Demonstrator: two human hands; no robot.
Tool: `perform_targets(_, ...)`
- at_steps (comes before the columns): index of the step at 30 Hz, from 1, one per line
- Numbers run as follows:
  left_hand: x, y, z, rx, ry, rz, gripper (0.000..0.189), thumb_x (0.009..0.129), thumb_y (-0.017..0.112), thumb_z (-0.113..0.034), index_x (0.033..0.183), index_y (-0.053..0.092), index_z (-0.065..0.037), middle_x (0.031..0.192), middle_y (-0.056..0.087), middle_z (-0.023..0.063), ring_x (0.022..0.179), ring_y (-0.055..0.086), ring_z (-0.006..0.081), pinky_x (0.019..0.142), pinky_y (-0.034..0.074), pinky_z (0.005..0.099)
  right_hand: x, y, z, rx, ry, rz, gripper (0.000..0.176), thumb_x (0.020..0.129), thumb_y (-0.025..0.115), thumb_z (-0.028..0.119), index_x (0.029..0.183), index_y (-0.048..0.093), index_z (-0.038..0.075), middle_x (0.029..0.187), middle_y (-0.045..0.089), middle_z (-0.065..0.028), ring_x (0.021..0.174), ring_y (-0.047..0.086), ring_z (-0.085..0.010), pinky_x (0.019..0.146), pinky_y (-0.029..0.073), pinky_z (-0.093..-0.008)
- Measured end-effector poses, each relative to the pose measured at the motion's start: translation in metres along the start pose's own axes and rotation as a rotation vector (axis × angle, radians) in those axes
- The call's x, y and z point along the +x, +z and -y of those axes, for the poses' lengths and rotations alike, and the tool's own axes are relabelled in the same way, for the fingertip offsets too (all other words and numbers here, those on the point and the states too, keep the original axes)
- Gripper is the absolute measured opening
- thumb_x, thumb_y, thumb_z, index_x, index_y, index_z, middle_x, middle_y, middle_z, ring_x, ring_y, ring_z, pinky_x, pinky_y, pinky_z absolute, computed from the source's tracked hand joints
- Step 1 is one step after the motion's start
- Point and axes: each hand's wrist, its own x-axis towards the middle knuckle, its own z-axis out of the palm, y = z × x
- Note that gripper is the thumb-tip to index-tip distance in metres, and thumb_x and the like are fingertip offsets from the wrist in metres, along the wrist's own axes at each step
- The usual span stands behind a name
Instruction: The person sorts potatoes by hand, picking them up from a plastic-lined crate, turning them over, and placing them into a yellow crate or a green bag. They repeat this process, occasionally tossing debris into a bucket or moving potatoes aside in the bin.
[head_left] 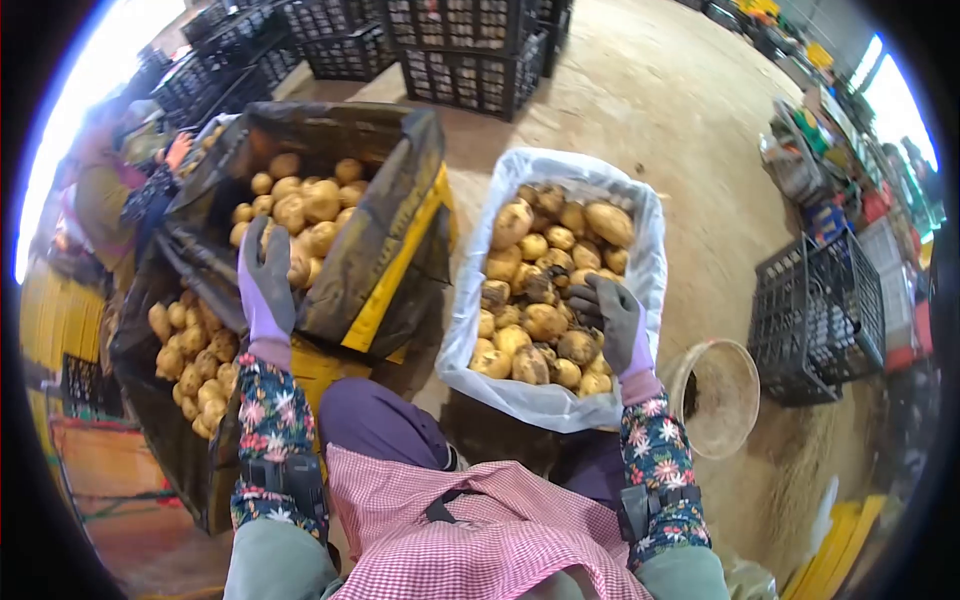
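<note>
My left hand (264,268), in a grey-palmed glove with a lilac cuff, is raised over the near edge of a dark plastic-lined container (375,240) of potatoes (320,200). Its fingers point away from me, thumb and fingers apart. Pale potatoes show right beside the fingertips. My right hand (612,318), gloved alike, reaches over the right side of a crate lined with white plastic (475,385). Its fingers are spread and slightly bent above the potatoes (545,322) there, some of which are dark and soiled.
Another dark-lined container (150,400) of potatoes (200,365) stands at the left. Beyond it is another person (105,200). Black crates (460,75) are stacked at the back, and more black crates (815,320) stand at right. A round bucket (735,400) sits beside my right forearm.
</note>
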Motion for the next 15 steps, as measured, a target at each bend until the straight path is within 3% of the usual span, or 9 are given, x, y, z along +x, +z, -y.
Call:
perform_targets(2,-0.014,0.022,-0.005,0.275,0.347,0.014,0.038,0.091,0.060,-0.016,0.123,0.053,0.003,0.120,0.057,0.0143,0.113,0.052,0.0218,0.096,0.042,0.0323,0.013,-0.004,-0.016,-0.107,-0.026,-0.027,0.041,0.096,0.052,0.025,0.123,0.053,-0.005,0.108,0.065,-0.0129,0.093,0.063,-0.0156,0.076,0.049,-0.0251)
perform_targets(4,-0.048,0.074,-0.013,-0.029,0.300,0.117,0.034,0.085,0.064,-0.007,0.117,0.056,0.002,0.118,0.058,0.0155,0.110,0.055,0.0248,0.095,0.043,0.0337,0.040,-0.018,-0.059,-0.261,-0.096,0.024,0.038,0.092,0.055,0.020,0.123,0.054,-0.002,0.103,0.067,-0.0125,0.091,0.065,-0.0178,0.080,0.050,-0.0279)
perform_targets(6,-0.076,0.112,-0.009,-0.014,0.465,0.402,0.042,0.087,0.062,-0.001,0.127,0.050,0.002,0.124,0.054,0.0117,0.113,0.052,0.0187,0.101,0.039,0.0304,0.062,-0.029,-0.089,-0.719,-0.056,0.106,0.038,0.091,0.056,0.011,0.127,0.051,0.000,0.111,0.065,-0.0118,0.097,0.063,-0.0186,0.087,0.049,-0.0284)
perform_targets(7,-0.091,0.129,0.005,-0.072,0.301,0.488,0.040,0.088,0.062,-0.004,0.126,0.050,0.002,0.124,0.055,0.0114,0.114,0.052,0.0182,0.101,0.039,0.0306,0.060,-0.019,-0.082,-0.878,0.122,0.086,0.041,0.090,0.058,0.013,0.130,0.051,0.006,0.113,0.065,-0.0115,0.100,0.063,-0.0184,0.088,0.048,-0.0265)
perform_targets(8,-0.105,0.143,0.018,-0.132,0.139,0.572,0.039,0.089,0.062,-0.006,0.126,0.051,0.002,0.123,0.055,0.0111,0.114,0.052,0.0177,0.101,0.039,0.0307,0.080,-0.042,-0.126,-1.006,0.108,0.163,0.050,0.085,0.064,0.018,0.132,0.049,0.010,0.119,0.062,-0.0150,0.108,0.060,-0.0229,0.092,0.047,-0.0309)
perform_targets(10,-0.121,0.150,0.012,-0.320,-0.277,0.682,0.039,0.091,0.061,-0.013,0.125,0.052,0.003,0.123,0.056,0.0104,0.115,0.052,0.0174,0.101,0.038,0.0295,0.076,-0.027,-0.114,-1.485,-0.121,0.327,0.055,0.083,0.064,0.017,0.135,0.045,0.015,0.126,0.056,-0.0185,0.115,0.055,-0.0300,0.095,0.045,-0.0367)
perform_targets(11,-0.118,0.149,0.007,-0.288,-0.319,0.789,0.039,0.092,0.061,-0.018,0.124,0.053,0.003,0.123,0.056,0.0106,0.116,0.052,0.0174,0.101,0.038,0.0287,0.081,-0.029,-0.131,-1.564,-0.166,0.375,0.058,0.081,0.061,0.013,0.136,0.042,0.017,0.126,0.053,-0.0199,0.114,0.052,-0.0342,0.095,0.044,-0.0428)
perform_targets(14,-0.119,0.152,0.011,-0.215,-0.169,0.823,0.040,0.092,0.061,-0.017,0.125,0.052,0.003,0.122,0.057,0.0116,0.115,0.052,0.0169,0.101,0.038,0.0291,0.090,-0.008,-0.148,-1.725,-0.241,0.440,0.060,0.081,0.056,0.007,0.138,0.041,0.022,0.125,0.052,-0.0194,0.110,0.054,-0.0337,0.091,0.046,-0.0445)
perform_targets(15,-0.120,0.154,0.013,-0.248,-0.208,0.787,0.038,0.092,0.060,-0.016,0.124,0.053,0.003,0.120,0.058,0.0108,0.113,0.053,0.0152,0.100,0.039,0.0288,0.091,0.004,-0.147,-1.765,-0.252,0.404,0.053,0.083,0.053,0.009,0.133,0.046,0.026,0.115,0.058,-0.0177,0.103,0.057,-0.0339,0.088,0.047,-0.0456)
